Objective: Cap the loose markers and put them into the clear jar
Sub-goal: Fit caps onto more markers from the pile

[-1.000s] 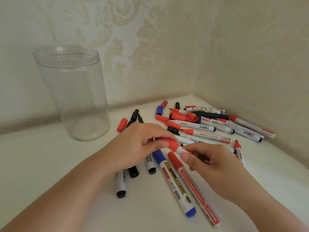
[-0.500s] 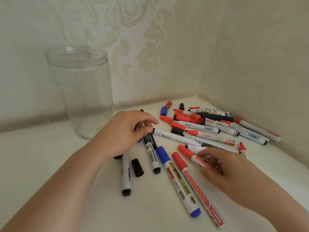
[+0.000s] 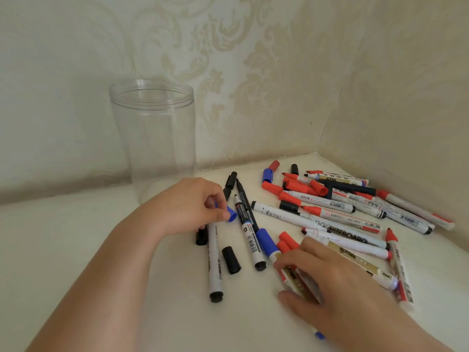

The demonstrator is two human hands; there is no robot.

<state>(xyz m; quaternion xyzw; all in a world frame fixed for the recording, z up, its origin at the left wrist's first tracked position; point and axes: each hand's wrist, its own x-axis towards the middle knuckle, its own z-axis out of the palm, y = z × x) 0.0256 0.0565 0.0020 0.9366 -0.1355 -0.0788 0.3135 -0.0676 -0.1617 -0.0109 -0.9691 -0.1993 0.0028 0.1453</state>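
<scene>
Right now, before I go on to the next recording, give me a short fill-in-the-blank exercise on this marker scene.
1. The clear jar stands upright and holds ____ markers.
2. The left hand pinches a loose cap coloured ____.
3. The right hand closes on markers lying on the ____.
4. The long white marker in the pile bears the printed word ____.

Missing words: no; blue; table; WHITEBOARD

A home: damask wallpaper (image 3: 228, 72) lines the corner
</scene>
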